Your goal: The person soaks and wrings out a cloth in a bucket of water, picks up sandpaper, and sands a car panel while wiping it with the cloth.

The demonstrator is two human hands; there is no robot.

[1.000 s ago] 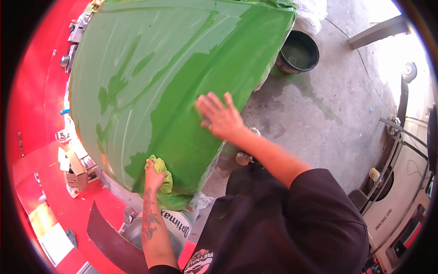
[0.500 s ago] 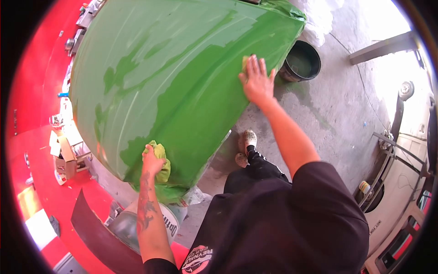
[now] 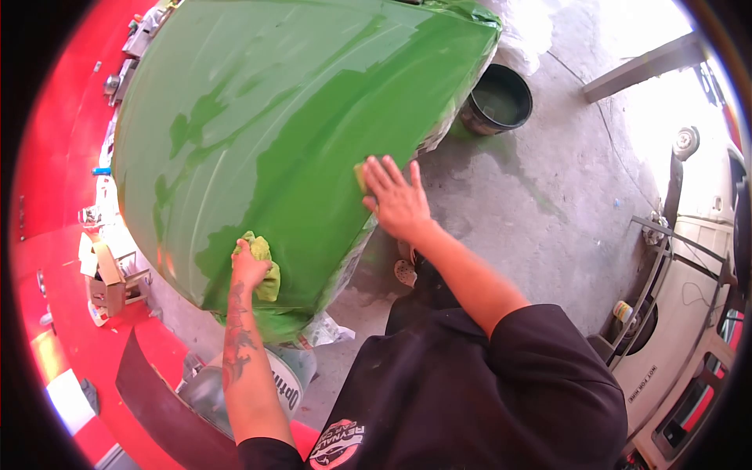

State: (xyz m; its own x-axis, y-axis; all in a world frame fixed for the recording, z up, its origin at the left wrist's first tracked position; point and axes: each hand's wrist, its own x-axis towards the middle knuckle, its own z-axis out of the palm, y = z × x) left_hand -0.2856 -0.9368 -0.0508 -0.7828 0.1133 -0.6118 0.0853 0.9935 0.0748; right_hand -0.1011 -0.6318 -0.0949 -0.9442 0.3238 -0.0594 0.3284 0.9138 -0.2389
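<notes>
A wet green car hood spreads out before me, with darker wet patches over its paler surface. My right hand lies near its right edge, fingers stretched out over a small yellow pad pressed against the paint. Most of that pad is hidden under the fingers. Toward the hood's near left corner, my left hand is closed on a crumpled yellow-green cloth, which rests on the panel.
To the right of the hood, a black bucket of liquid stands on the concrete floor. Masking plastic hangs along the near edge. A white tub and a dark curved panel are below my left forearm. A cardboard box stands left.
My right hand has slid the yellow pad down along the hood's right edge toward me. The left hand stays on the cloth near the same corner. The view has shifted slightly.
</notes>
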